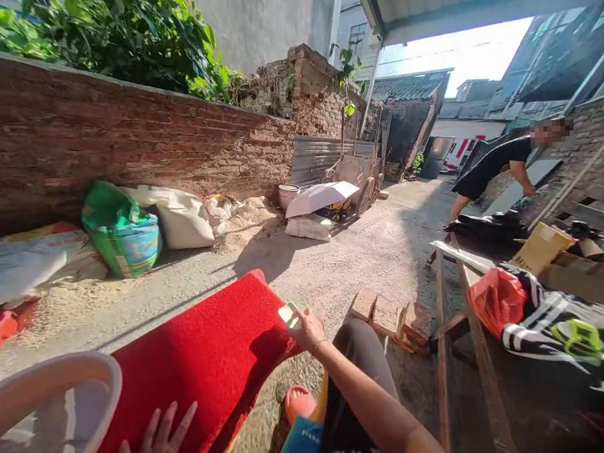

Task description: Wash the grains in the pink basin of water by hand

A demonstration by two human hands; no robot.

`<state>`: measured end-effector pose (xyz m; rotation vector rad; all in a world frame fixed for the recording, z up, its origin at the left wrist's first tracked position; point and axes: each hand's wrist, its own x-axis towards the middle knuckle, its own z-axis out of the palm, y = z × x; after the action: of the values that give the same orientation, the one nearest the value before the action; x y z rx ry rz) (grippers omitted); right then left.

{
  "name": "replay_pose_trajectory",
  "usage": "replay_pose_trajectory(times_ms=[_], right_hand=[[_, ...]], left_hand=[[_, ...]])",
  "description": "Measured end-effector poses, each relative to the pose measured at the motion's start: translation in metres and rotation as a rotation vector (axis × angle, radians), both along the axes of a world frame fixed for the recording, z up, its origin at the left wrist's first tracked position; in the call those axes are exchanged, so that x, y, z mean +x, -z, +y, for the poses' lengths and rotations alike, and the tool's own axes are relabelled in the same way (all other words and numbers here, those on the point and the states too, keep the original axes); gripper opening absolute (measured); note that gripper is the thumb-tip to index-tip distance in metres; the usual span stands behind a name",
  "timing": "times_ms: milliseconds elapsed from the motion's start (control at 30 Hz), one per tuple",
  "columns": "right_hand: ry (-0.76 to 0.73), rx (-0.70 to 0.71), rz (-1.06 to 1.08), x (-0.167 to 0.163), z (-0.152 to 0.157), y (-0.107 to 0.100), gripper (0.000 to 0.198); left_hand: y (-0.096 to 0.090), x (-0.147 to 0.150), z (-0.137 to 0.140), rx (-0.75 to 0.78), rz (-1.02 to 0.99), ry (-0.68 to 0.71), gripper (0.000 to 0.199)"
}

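Note:
A red mat [187, 345] with a fuzzy surface lies draped in front of me, its far end jutting out over the ground. My left hand [159, 446] rests on its near part, fingers spread and holding nothing. At the mat's far right edge, my right hand [310, 329] is closed around a small pale green block [288, 315], which looks like a bar of soap; the fingers partly cover it. To the left stands a large pale basin [116, 378] with what looks like water in it, overlapping the mat. What supports the mat is hidden.
Several bricks [386, 314] lie right of my knee. Beyond them stands a wooden frame [481, 365] with clothes and a red plastic bag [496, 301]. A green sack [125, 237] sits by the brick wall [142, 136]. A person [497, 161] bends over at the right.

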<state>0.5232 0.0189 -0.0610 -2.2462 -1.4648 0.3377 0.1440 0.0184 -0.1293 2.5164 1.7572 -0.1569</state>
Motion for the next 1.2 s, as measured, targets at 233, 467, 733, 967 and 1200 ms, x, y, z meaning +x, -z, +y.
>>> replay_pose_trajectory(times_ms=[233,467,733,967,1200], right_hand=[[-0.539,0.144,0.098,-0.115,-0.033,0.035,0.034],[-0.244,0.085,0.027,-0.033,-0.031,0.030,0.035],[0.279,0.305,0.498,0.022,-0.029,0.048,0.080],[0.175,0.570,1.026,-0.054,-0.042,0.076,0.067],[0.290,0.471,1.015,-0.049,-0.044,0.084,0.059]], left_hand=[[-0.039,0.004,-0.018,-0.094,0.044,0.075,0.073],[-0.051,-0.001,-0.025,-0.160,0.013,0.103,0.072],[-0.060,0.001,-0.025,-0.201,0.011,0.113,0.073],[-0.050,-0.001,-0.021,-0.170,0.022,0.134,0.074],[-0.048,-0.002,-0.022,-0.154,0.022,0.132,0.072]])
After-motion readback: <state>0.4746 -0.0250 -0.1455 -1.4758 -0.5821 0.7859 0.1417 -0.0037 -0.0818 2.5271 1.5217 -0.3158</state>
